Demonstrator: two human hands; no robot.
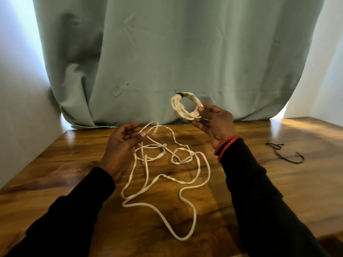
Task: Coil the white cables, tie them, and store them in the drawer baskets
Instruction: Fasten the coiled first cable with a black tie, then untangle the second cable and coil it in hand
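Loose white flat cable (163, 184) sprawls in open loops over the glossy brown wooden table (297, 191), its nearest bend toward 6 o'clock, its far end rising at about 11 o'clock of the tangle into the left hand (123, 143). That hand's thumb and fingers curl inward and pinch a strand there, with small clear plugs just beside the fingertips. Up at 1 o'clock from the tangle, the right hand (213, 121) holds a small coiled white cable bundle (186, 105) lifted clear of the table — thumb and fingertips clamped on the coil's lower right edge. A black tie (179, 93) wraps the coil at its top. Both arms wear black sleeves; the right wrist carries red braided bracelets (225, 147). At 3 o'clock, well apart from the cables, thin black ties (285, 153) lie on the wood. Behind hangs a pale green curtain (167, 52).
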